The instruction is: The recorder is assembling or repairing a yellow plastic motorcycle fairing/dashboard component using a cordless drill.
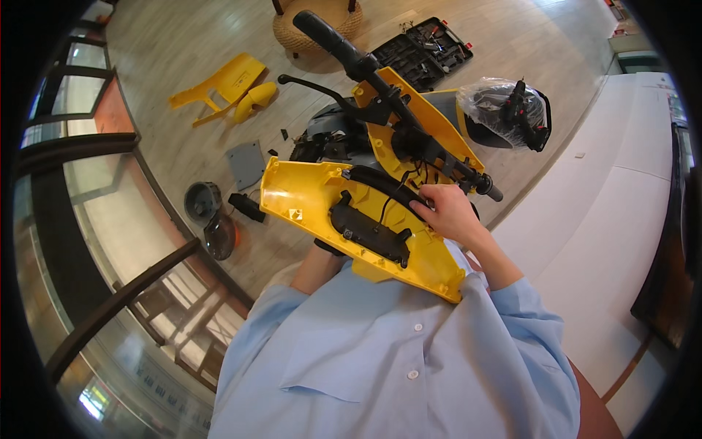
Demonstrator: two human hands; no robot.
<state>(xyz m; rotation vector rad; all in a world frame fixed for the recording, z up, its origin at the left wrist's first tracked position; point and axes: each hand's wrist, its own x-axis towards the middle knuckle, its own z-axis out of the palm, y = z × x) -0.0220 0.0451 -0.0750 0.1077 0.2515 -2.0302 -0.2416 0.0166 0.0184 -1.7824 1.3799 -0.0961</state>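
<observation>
Fingers of the right hand [447, 211] are curled and bunched together, tips pressed onto the inner face of a big yellow moulded plastic scooter body panel [307, 194], right by the thin black cable [391, 197] that loops across it. Looks like a pinch on that cable, but I can't say for sure. The left hand [322, 252] sits under the panel's lower edge, so only the wrist and forearm show and I can't tell what its fingers are doing; it seems to prop the panel from below.

The panel is held up in front of the chest, tilted, inner side facing up, with a black plastic bracket [369, 227] fixed across its middle. Its far edge is just beside the black handlebar [365, 69] of the stripped yellow scooter [409, 124], which stands right ahead.

Further out on the wooden floor [183, 44]: more loose yellow plastic fairing pieces [227, 84] to the left, a flat grey square cover plate [246, 164], a round headlight unit [212, 216] close to the glass railing, an open black tool case [424, 51] behind the scooter, and a helmet in a clear plastic bag [504, 110] off to the right.
</observation>
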